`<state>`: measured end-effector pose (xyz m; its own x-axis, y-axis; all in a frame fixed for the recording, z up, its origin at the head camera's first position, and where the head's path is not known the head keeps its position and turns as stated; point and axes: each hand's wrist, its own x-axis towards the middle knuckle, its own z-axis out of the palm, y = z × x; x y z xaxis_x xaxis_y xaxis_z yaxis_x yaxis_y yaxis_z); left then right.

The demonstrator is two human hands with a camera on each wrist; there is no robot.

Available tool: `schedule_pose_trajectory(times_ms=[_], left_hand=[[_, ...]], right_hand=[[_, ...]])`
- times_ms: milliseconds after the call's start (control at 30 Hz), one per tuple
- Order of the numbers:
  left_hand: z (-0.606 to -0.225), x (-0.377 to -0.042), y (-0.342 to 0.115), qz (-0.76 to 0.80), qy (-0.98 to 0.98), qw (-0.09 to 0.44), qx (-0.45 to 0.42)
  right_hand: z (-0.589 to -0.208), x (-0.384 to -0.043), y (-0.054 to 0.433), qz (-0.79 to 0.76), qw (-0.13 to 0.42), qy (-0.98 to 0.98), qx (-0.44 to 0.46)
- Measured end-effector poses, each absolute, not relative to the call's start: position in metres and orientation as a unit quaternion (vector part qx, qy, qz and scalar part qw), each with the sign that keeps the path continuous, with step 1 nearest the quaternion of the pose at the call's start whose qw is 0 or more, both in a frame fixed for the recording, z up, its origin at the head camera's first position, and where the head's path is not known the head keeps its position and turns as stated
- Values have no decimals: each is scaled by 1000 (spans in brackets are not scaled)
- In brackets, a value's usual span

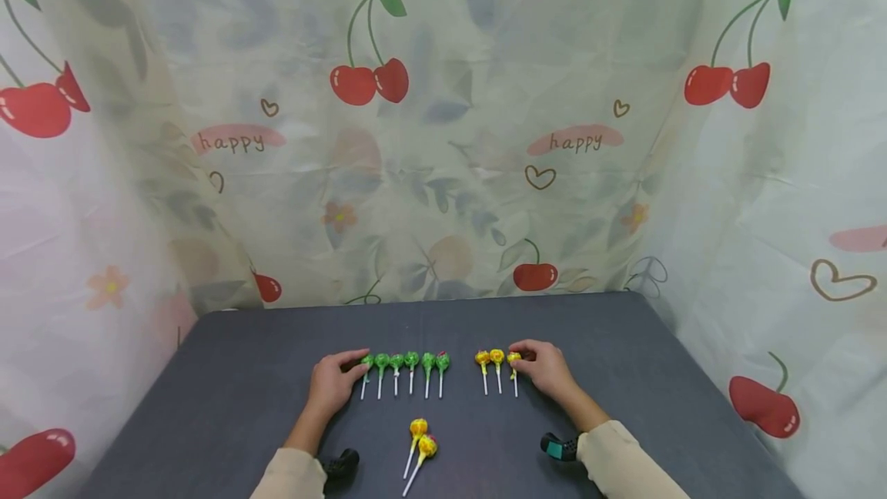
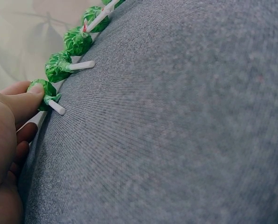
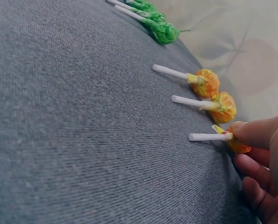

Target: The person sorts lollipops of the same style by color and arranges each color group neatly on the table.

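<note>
In the head view my left hand (image 1: 331, 385) is at the left end of a row of several green-wrapped lollipops (image 1: 412, 360). Its thumb and forefinger pinch the candy of the outermost green lollipop (image 2: 48, 89), whose white stick points toward me. On the other side, my right hand (image 1: 547, 370) pinches the wrapped candy of a yellow lollipop (image 3: 239, 147) between thumb and fingers. That one is the rightmost of three, beside a middle yellow lollipop (image 1: 497, 357) and a left yellow lollipop (image 1: 482, 359). All their sticks point toward the near edge.
Two more yellow lollipops (image 1: 427, 447) lie close together nearer to me on the dark grey table (image 1: 277, 345), sticks slanting down-left. A gap separates the green row from the yellow one. A cherry-printed curtain (image 1: 443, 137) surrounds the table's back and sides.
</note>
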<state>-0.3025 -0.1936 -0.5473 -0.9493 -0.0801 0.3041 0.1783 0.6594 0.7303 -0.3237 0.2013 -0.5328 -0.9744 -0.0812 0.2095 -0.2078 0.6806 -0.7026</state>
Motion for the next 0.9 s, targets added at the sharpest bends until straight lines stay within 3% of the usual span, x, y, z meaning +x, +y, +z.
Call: schedule_pose_trajectory(times_ms=[900], left_hand=[[-547, -302, -194, -403, -901, 157, -31]], right_hand=[[-530, -332, 202, 388, 50, -917, 71]])
